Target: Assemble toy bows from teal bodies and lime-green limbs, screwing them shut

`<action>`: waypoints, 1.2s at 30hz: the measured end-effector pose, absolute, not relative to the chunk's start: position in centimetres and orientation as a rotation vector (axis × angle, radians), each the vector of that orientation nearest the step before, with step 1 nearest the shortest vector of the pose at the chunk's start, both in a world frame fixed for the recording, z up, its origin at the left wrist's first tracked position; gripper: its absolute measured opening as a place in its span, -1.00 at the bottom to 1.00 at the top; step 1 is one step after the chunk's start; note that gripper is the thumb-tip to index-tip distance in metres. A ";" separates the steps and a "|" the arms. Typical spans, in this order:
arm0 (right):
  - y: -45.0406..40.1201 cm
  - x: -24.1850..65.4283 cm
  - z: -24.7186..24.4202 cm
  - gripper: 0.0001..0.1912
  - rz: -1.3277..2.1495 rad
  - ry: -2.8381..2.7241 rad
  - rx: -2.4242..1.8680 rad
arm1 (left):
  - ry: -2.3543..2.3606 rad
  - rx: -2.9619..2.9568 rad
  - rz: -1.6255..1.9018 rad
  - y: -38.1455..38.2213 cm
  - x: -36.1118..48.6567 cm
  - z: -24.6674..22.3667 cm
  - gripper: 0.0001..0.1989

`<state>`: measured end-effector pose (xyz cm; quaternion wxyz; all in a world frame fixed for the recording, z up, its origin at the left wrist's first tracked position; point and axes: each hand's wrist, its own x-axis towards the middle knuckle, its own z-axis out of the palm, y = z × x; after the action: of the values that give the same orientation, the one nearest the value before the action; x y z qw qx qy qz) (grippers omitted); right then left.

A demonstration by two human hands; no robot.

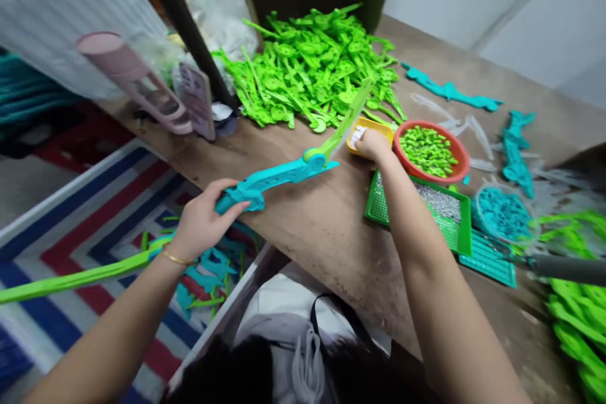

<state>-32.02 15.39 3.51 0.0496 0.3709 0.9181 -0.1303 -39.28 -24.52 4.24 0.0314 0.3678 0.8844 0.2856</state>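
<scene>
Left hand (201, 224) closed on teal toy handle (279, 178), right hand (374, 144) pinching into yellow tray (370, 129); best lifting one small piece, toy level.

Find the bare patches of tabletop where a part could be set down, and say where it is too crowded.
Bare wood lies between the teal toy and the green tray, and along the table's near edge. Crowded: around the green parts pile, orange bowl and teal pieces.
</scene>
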 end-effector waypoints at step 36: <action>11.6 -28.5 4.5 -0.68 -0.405 3.029 1.486 | 2.498 0.920 1.446 -22.5 -37.5 0.9 -0.49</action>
<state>-28.48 11.57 4.51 -0.1279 0.4338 0.8840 -0.1181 -37.54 -22.46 0.85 0.0559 0.3033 0.8232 0.4766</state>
